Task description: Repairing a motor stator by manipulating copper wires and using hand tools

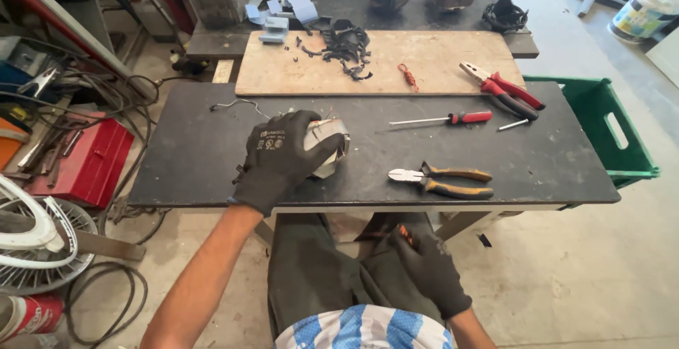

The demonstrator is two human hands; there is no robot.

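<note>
Your left hand [283,158] grips a grey metal part [327,145] on the dark workbench [191,158]; your right hand [430,268] rests down at your lap.

Your gloved left fingers are curled over the top and side of the metal part, clamping it against the bench top near the front edge, left of centre. Your right hand, also gloved, sits below the bench edge on your dark trousers, fingers bent loosely around something small with an orange tip; you cannot tell what it is. Just right of the part lie yellow-handled cutters [442,180], with a red-handled screwdriver [442,118] beyond them and red pliers [502,89] at the wooden board [438,62]. A green crate [614,126] stands at the bench's right end.
</note>
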